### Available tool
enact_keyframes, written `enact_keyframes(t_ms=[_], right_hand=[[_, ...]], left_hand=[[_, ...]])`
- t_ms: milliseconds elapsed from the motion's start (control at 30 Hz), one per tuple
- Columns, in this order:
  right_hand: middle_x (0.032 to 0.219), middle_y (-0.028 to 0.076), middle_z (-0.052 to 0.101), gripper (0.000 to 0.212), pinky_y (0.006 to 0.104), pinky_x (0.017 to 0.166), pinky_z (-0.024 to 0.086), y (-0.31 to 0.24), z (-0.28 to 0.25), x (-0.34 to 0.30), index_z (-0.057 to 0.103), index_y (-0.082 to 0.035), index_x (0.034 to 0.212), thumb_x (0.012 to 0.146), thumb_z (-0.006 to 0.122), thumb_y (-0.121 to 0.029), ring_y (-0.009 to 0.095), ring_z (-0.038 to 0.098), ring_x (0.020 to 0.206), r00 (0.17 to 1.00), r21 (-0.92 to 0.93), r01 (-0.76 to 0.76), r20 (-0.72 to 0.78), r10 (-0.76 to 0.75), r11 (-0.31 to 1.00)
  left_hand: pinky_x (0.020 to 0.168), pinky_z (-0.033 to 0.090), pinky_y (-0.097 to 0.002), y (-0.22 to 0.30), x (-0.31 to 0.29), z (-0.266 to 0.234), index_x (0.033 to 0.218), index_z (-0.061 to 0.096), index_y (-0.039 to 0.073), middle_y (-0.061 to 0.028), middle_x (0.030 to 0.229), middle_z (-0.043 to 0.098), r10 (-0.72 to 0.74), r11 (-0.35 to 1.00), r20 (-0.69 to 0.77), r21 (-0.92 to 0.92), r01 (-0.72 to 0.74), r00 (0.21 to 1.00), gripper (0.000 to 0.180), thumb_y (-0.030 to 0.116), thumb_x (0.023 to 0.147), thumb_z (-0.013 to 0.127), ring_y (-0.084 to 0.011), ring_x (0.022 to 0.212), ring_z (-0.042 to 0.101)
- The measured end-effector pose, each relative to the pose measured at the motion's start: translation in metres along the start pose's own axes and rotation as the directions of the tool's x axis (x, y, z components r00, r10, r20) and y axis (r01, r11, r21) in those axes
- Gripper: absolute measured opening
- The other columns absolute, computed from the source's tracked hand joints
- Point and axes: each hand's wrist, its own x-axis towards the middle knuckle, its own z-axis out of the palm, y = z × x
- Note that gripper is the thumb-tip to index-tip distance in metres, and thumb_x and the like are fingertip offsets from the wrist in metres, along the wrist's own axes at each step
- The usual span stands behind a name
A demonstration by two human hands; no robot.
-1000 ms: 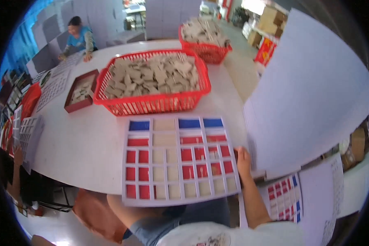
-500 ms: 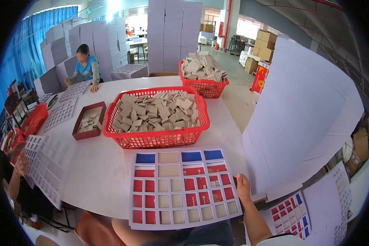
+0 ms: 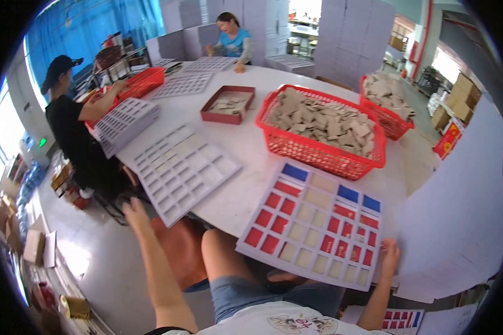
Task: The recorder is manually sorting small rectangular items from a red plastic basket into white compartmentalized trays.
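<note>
In front of me, a white grid tray [image 3: 299, 234] overhangs the table's near edge above my lap. Its cells show red, blue and beige pieces. My right hand [image 3: 390, 255] is closed at this tray's right edge, fingers curled on the rim. Left of it, a second white grid tray [image 3: 198, 178] with plain pale cells lies tilted over the table edge. My left hand [image 3: 133, 212] is just outside that tray's near left side, fingers stretched out and slightly blurred, apparently holding nothing.
A red basket [image 3: 324, 161] heaped with beige board pieces stands beyond the trays, a second red basket [image 3: 394, 125] behind it. A dark red box [image 3: 221, 117] sits mid-table. One co-worker [image 3: 67, 123] works beside stacked trays [image 3: 126, 125]; another [image 3: 235, 42] works across. A white board [image 3: 458, 212] rises at right.
My view has turned left, bringing the co-worker in black into sight. The pale grid tray, blurred and held up by a hand before, now rests on the table. My left hand shows clearly.
</note>
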Motion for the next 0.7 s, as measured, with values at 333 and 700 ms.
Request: enact_keyframes(t_ms=[333,700], right_hand=[[0.091,0.005,0.066,0.039,0.0289,0.083,0.047,-0.191,0.147,-0.039,0.067,-0.002,0.102,0.099,0.049,-0.036,0.013,0.061,0.085,0.911,0.289,0.265,0.238,-0.337,0.92],[0.115,0.015,0.061,0.077,0.0283,0.085,0.048,-0.194,0.273,-0.138,0.014,-0.004,0.153,0.094,0.06,-0.021,0.017,0.061,0.096,0.712,0.463,-0.381,0.699,-0.065,0.8]], left_hand=[[0.08,0.053,-0.0388,-0.036,-0.051,0.007,0.118,0.059,0.002,-0.0099,0.112,0.065,-0.242,0.528,0.668,-0.518,0.673,0.704,0.031,0.019,0.093,0.056,-0.0254,0.101,0.063],[0.083,0.053,-0.0355,0.115,-0.276,-0.081,0.139,0.039,0.008,-0.0097,0.115,0.062,-0.038,0.382,0.983,-0.151,0.912,0.179,0.049,0.024,0.096,0.056,-0.0237,0.094,0.066]])
